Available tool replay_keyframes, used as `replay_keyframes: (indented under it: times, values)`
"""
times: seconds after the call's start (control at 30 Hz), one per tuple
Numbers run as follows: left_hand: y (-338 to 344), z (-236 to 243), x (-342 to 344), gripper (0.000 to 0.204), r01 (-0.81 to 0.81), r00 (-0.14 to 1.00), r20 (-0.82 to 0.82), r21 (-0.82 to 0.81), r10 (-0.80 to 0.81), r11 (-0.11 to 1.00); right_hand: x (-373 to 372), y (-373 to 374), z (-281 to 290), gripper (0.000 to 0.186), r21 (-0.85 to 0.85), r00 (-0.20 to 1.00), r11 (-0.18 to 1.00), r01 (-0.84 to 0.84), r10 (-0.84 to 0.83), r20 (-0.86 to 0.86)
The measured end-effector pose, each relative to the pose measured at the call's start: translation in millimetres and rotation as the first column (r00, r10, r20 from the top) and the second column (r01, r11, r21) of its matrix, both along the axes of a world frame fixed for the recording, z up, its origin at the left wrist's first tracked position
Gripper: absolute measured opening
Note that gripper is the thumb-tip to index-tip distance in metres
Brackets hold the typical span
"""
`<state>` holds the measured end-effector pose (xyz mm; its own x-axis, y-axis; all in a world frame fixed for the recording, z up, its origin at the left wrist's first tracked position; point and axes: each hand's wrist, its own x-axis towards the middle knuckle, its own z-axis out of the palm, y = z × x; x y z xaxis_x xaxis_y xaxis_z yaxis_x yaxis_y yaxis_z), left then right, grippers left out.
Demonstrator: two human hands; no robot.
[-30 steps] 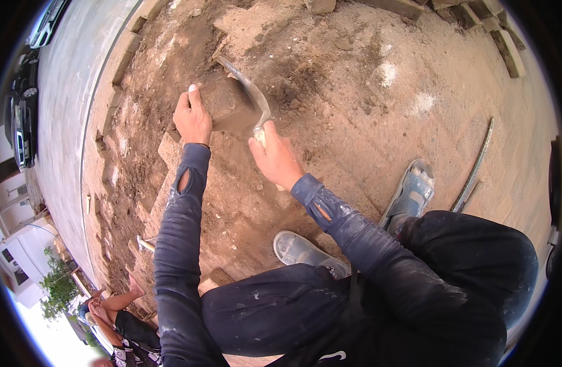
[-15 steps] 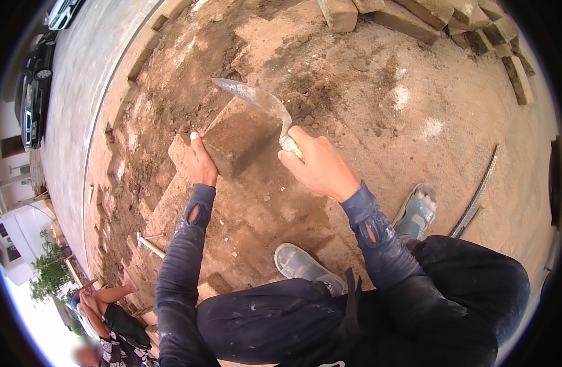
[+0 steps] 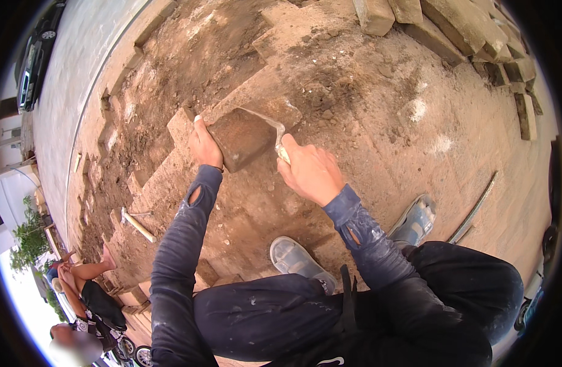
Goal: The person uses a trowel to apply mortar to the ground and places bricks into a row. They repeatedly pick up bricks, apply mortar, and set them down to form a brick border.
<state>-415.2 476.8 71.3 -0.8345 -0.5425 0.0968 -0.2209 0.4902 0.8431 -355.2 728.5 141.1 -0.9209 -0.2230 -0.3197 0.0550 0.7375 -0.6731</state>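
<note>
My left hand (image 3: 205, 145) grips the left end of a dirt-covered paving brick (image 3: 247, 139), thumb on its upper edge and fingers hidden behind it. The brick is tilted, with its broad brown face toward me. My right hand (image 3: 313, 171) is closed round the pale handle of a trowel (image 3: 279, 131). The trowel's thin blade, seen nearly edge-on, lies along the brick's top edge; whether it touches is hard to make out. Around the brick are laid pavers and loose brown soil.
A hammer (image 3: 138, 226) lies at left on the pavers. Loose bricks (image 3: 443, 30) are piled at the far right. A long thin bar (image 3: 474, 209) lies right of my sandalled feet (image 3: 300, 260). Another person (image 3: 100, 303) sits at the lower left. Beyond the stepped paver edge runs a grey road (image 3: 88, 67).
The trowel blade has come down from above the brick to its top edge. My right hand has moved slightly left. The whole view has shifted a little.
</note>
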Motion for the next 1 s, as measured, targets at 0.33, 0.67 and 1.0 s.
replay_keyframes:
  times: [0.33,0.67,1.0]
  values:
    - [77,40,-33,0.05,0.266,0.964,0.077,-0.201,-0.256,0.943,-17,37,-24,0.035,-0.157,0.971,0.96,0.232,-0.238,-0.018]
    - [122,49,-106,0.044,0.531,0.804,0.048,0.392,-0.593,0.751,1,77,-1,0.03,-0.13,0.951,0.948,0.292,-0.302,-0.069]
    - [99,-31,-88,0.039,0.352,0.936,-0.304,0.836,-0.178,0.422,-35,95,29,0.03,0.146,0.843,0.98,-0.134,0.19,-0.503]
